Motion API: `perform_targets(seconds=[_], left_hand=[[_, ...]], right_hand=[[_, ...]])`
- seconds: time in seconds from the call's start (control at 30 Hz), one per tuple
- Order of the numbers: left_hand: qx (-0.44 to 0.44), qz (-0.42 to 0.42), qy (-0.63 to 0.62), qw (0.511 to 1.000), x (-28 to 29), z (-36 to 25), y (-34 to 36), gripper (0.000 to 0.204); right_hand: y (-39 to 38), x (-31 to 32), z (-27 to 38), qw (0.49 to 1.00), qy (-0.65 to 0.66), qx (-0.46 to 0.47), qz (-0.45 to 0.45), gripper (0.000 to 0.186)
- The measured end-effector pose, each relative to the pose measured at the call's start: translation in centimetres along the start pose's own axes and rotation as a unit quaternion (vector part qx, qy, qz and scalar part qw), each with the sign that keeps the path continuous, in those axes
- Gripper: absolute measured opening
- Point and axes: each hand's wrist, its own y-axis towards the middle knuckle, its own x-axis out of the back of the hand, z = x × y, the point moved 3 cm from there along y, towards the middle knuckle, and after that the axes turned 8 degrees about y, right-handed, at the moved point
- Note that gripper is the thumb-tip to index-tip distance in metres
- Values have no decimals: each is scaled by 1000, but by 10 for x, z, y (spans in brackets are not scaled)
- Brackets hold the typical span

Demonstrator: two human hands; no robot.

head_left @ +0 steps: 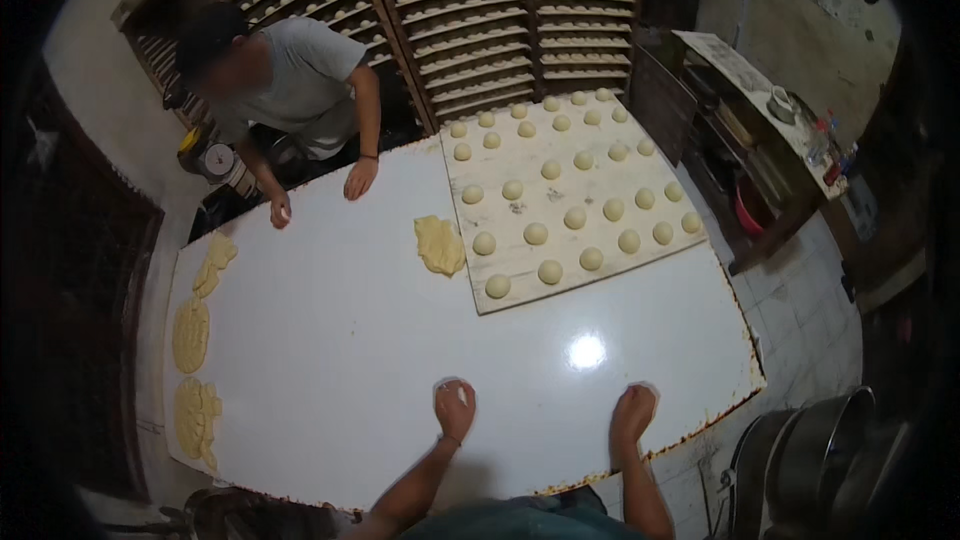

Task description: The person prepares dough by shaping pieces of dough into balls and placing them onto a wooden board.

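Observation:
On the white tabletop (pixel 340 380), my left hand (pixel 455 410) rests near the front edge, fingers curled in. A small pale spot shows by its thumb; what lies under the palm is hidden. My right hand (pixel 634 412) is likewise curled down on the table, farther right, and whatever it covers is out of sight. Beyond both hands, a floured wooden board (pixel 500 168) carries rows of round dough balls (pixel 550 271). A flat, ragged piece of yellowish dough (pixel 440 245) lies against the board's left side.
Across the table a co-worker (pixel 300 80) in a grey shirt has both hands at the far edge. Several dough slabs (pixel 191 335) lie along the left edge. Behind stand racks (pixel 470 30) of dough-filled trays. A side shelf (pixel 760 90) and large metal pans (pixel 820 455) are on the right.

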Motion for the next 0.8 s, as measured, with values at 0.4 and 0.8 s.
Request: perform_targets(seconds=[0.4, 0.8], left_hand=[[-101, -24, -32, 994, 12, 42, -37, 8], [-148, 19, 182, 972, 40, 92, -21, 5]], right_hand=[[-64, -1, 0, 961, -57, 243, 116, 7], [-38, 25, -52, 912, -140, 348, 167, 6]])
